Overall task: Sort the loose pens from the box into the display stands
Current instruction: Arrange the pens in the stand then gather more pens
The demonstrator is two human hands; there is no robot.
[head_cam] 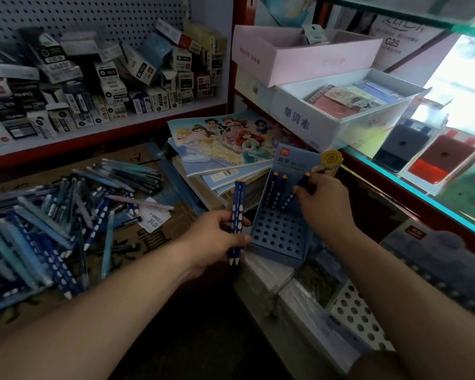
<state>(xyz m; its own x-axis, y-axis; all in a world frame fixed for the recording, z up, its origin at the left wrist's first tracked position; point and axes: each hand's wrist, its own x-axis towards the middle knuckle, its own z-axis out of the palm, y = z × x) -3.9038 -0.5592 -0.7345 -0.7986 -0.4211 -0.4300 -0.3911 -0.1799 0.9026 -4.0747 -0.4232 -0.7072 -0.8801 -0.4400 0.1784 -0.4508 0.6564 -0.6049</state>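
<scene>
1. The left hand (214,239) is seen near the middle of the scene, its fingers curled round two dark blue dotted pens (237,212).
2. These two pens are held side by side and nearly upright, with the white tips pointing towards the near side and the capped ends towards the far side.
3. The right hand (322,204) is placed just right of the blue display stand (279,234). A third dotted pen (303,181) is pinched between its thumb and fingers.
4. This third pen is tilted, and its lower end is held at the far row of holes. Whether it is seated in a hole cannot be told.
5. Two more dotted pens (272,192) are stood in the far row of the stand, just left of the pinched one.
6. The remaining loose pens (52,229) are heaped on the left, on brown cardboard (148,239), well apart from the stand.
7. A stack of notebooks (220,138) with a cartoon cover is seen beyond the stand, and a shelf of small cartons (93,86) at the far left.
</scene>
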